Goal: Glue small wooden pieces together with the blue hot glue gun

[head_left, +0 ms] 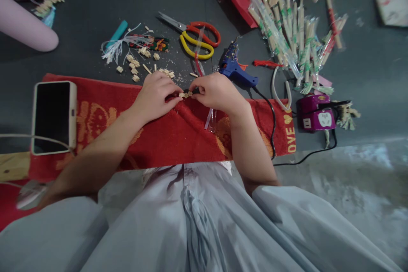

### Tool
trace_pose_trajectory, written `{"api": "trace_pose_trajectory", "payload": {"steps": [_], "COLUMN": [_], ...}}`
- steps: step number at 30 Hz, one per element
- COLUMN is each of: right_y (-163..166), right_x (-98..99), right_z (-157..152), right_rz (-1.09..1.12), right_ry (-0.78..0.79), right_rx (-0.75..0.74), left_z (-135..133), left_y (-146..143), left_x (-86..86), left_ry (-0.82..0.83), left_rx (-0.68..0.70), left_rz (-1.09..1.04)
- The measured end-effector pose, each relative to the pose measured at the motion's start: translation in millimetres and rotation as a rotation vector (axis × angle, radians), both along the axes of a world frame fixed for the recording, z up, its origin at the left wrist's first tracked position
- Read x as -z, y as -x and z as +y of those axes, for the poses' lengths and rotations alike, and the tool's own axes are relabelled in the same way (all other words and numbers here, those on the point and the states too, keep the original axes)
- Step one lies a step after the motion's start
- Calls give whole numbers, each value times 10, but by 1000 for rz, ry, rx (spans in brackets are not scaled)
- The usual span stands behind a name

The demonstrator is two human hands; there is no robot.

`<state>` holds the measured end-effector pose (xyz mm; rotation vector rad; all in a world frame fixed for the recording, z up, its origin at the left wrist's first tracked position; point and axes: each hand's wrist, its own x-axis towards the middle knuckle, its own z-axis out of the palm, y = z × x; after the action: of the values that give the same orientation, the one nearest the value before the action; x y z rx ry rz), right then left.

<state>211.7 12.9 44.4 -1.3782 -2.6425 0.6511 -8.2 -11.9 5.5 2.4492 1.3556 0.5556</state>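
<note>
Over the red towel (178, 131), my left hand (159, 95) pinches one end of a small row of pale wooden pieces (185, 94). At the other end of that row, the fingers of my right hand (214, 92) are closed on it too. Something dark shows just behind the row, too small to name. Below my right hand lies a clear plastic strip (211, 120). Just past my fingers, small wooden pieces (134, 64) and crumbs are scattered. A blue hot glue gun (237, 70) rests beyond my right hand.
Scissors (194, 38) with red and yellow handles lie ahead. Wrapped chopsticks (296, 38) are heaped at the right, near a purple power socket block (317, 112) with black cords. A phone (54, 117) lies at the left with a cable across it. A teal tube (117, 33) sits behind a white tassel.
</note>
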Motion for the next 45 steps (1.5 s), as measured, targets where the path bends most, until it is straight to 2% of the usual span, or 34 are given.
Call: {"api": "trace_pose_trajectory", "payload": {"steps": [7,13,21,26,36,45], "right_y": [-61,-130,-138,-133,-194,-242], "right_x": [-90,-239,-229,-266,-232,-222], "right_z": [-18,-103,-119,-109,-80,-62], "right_rz": [45,46,79,121,57,58], "right_ry": [32,186,241,240,157,100], "right_rx": [33,-104,-188,-152,2,37], "left_z": [5,0,5,3,9,10], "left_y": [-1,-4,-4,-8,-2,-1], "left_x": [-2,6,-3,-6,6,17], "left_ry": [23,-12,-8,3,-9,-10], "left_rx": [3,8,10,7,4,4], "left_rz": [3,-6,-11,-21,9,11]}}
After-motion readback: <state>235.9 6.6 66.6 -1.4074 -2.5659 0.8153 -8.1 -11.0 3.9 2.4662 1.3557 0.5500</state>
